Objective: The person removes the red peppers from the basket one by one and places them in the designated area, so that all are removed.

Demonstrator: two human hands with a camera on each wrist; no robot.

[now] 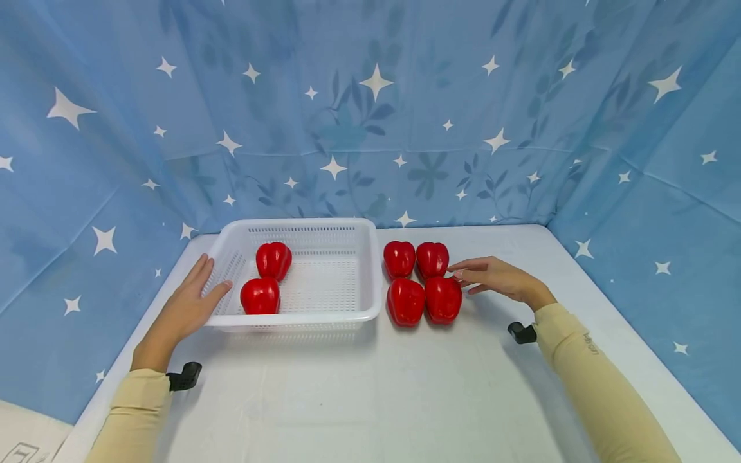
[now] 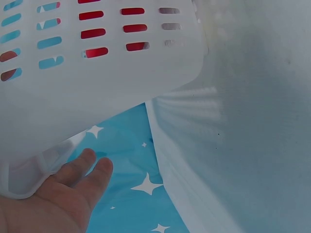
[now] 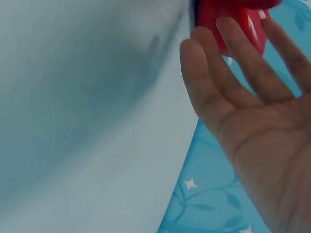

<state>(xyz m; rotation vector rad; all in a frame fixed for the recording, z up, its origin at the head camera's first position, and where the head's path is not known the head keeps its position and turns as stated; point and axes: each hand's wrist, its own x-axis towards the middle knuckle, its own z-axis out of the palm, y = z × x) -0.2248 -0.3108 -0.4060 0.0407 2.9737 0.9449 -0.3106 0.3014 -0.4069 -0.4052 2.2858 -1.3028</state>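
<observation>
A white plastic basket stands at the back left of the table, with two red bell peppers inside, one behind the other. My left hand is at the basket's left side, fingers extended; in the left wrist view the hand is beside the slotted wall. Several more red bell peppers sit in a tight cluster right of the basket. My right hand reaches in from the right, its fingertips by the front right bell pepper; the right wrist view shows the fingers loosely extended.
The white-covered table extends in front of the basket and peppers. A blue curtain with white stars encloses the back and both sides. Black wrist-worn devices sit on both arms.
</observation>
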